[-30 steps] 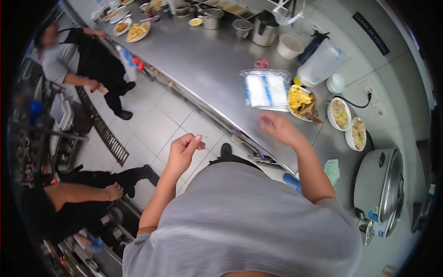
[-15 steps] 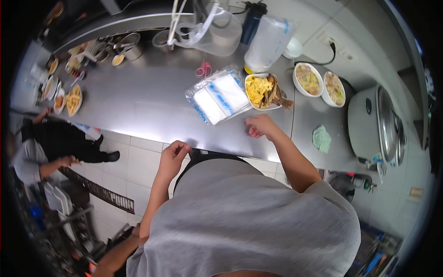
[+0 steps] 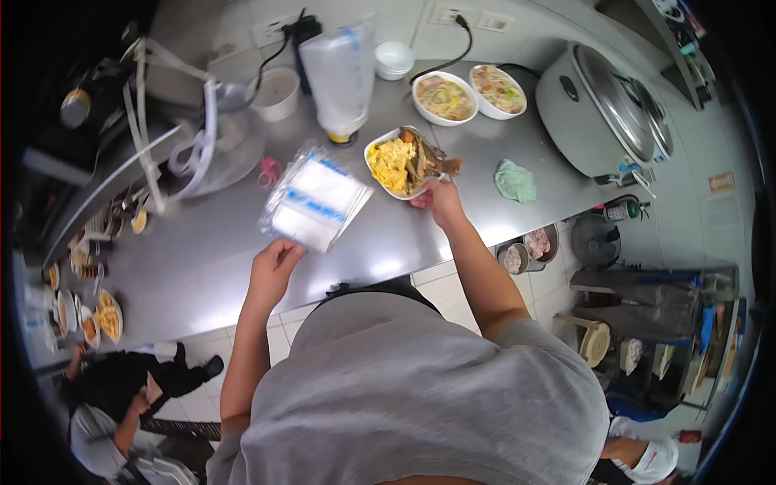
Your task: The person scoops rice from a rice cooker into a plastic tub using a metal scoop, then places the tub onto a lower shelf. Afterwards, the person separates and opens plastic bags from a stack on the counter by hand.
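Note:
My right hand (image 3: 440,202) has its fingers closed on the near rim of a white dish (image 3: 402,196). In that dish lie yellow scrambled egg (image 3: 390,164) and a browned fish (image 3: 426,164), its tail sticking out over the right side. My left hand (image 3: 273,271) is closed at the near corner of a pack of clear plastic bags (image 3: 323,190) with white and blue printing. Its fingertips seem to pinch the plastic there. Pink-handled scissors (image 3: 271,172) lie just left of the pack.
Two bowls of noodles (image 3: 445,99) (image 3: 497,91) and a large cooker (image 3: 578,105) stand at the back right. A green cloth (image 3: 515,180) lies nearby. Behind the dish stands a plastic-wrapped stack (image 3: 339,81). Another person (image 3: 121,412) is at the far left.
The view has turned to the right. My right hand has reached forward and taken hold of the dish's rim. My left hand has moved from the counter edge to the bag pack.

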Motion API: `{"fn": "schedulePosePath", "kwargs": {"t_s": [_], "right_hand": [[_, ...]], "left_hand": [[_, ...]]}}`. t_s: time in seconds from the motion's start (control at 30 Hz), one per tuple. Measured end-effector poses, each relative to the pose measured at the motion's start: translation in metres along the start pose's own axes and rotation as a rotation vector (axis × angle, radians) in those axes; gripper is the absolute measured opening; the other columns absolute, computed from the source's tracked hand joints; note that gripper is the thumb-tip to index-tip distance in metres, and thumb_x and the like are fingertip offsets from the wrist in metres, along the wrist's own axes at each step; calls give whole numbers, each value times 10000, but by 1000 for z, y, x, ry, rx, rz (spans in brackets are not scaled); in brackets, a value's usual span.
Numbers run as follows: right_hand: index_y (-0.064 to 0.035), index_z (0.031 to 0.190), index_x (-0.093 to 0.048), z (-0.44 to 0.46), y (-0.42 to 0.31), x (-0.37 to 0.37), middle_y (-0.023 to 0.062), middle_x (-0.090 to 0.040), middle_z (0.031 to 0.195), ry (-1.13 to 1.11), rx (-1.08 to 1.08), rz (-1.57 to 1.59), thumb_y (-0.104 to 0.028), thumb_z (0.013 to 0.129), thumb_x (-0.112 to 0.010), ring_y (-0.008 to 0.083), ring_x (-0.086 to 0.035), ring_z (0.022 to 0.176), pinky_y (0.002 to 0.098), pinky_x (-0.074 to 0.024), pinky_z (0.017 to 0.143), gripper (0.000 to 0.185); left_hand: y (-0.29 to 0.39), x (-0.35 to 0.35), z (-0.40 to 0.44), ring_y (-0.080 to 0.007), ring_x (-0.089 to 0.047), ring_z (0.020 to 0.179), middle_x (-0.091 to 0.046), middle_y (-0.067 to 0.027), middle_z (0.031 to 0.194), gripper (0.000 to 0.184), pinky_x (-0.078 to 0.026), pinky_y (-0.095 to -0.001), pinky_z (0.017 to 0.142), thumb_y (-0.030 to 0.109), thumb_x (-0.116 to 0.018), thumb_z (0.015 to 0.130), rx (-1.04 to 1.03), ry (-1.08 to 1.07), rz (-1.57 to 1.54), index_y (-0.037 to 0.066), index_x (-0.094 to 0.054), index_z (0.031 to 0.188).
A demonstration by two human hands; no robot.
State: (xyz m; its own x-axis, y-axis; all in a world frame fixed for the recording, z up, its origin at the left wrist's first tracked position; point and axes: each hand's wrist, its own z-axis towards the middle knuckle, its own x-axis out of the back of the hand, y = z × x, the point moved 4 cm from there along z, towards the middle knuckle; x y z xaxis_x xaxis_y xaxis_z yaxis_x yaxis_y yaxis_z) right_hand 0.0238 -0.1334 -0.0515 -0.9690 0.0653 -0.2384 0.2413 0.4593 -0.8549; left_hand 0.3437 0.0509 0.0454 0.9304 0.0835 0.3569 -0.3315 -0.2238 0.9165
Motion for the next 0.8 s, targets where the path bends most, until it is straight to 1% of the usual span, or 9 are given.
{"fn": "schedulePosePath", "kwargs": {"t_s": [0.13,0.23,0.3,0.37,0.47,0.57,0.67,0.77,0.8], "right_hand": [[81,1024,-478,-19,-47,80,176,-622,870,107,20,-10,-77,817,-468,265,-651,691,377,-570,620,261],[97,1015,-442,-5,-81,149,184,-611,823,207,96,-36,-65,800,-459,271,-648,634,339,-573,529,269],[107,1027,-462,14,-100,196,192,-619,833,268,121,-54,-68,810,-454,274,-650,639,339,-571,543,279],[109,1038,-482,34,-118,234,198,-626,846,289,99,-39,-71,818,-452,277,-651,649,343,-569,567,286],[108,1046,-508,66,-134,276,204,-636,866,300,79,-28,-80,827,-453,280,-653,670,348,-565,608,294],[99,1055,-502,97,-139,300,194,-639,865,266,45,28,-84,847,-441,283,-654,691,354,-563,637,284],[68,1079,-490,119,-131,312,171,-634,850,175,29,172,-122,879,-475,292,-643,703,382,-556,665,276],[36,1095,-509,95,-130,318,157,-626,834,340,64,-188,-184,881,-535,287,-629,705,389,-537,668,308],[18,1092,-527,78,-132,309,159,-618,867,429,204,-520,-205,868,-563,292,-620,756,399,-519,700,318]], "left_hand": [[-17,-20,9,-129,-594,767,-655,-84,845,185,-455,-245,692,172,-611,867,60,-2,-55,-8,-609,911],[-2,-25,32,-209,-596,892,-628,-138,995,224,-459,-293,764,171,-639,835,13,241,327,-7,-590,963],[-15,-23,65,-310,-542,1047,-555,-188,1158,338,-430,-353,869,176,-657,812,-253,459,547,11,-563,1092],[-16,-26,98,-364,-474,1143,-505,-208,1226,529,-376,-415,960,288,-691,783,-180,555,543,38,-516,1216],[-29,-48,131,-366,-454,1170,-483,-220,1249,712,-368,-442,981,433,-727,712,100,468,816,63,-493,1274],[-37,-51,144,-372,-441,1180,-465,-195,1280,805,-361,-465,993,518,-745,646,94,457,807,76,-499,1272],[-25,-59,139,-378,-437,1175,-452,-181,1293,788,-361,-462,995,491,-762,638,88,398,850,87,-507,1264],[-18,-63,134,-375,-425,1183,-450,-194,1288,784,-359,-461,998,479,-769,635,100,347,875,80,-509,1258],[-17,-63,136,-373,-421,1187,-448,-199,1287,784,-359,-460,998,476,-772,633,97,334,880,77,-509,1256]]}}
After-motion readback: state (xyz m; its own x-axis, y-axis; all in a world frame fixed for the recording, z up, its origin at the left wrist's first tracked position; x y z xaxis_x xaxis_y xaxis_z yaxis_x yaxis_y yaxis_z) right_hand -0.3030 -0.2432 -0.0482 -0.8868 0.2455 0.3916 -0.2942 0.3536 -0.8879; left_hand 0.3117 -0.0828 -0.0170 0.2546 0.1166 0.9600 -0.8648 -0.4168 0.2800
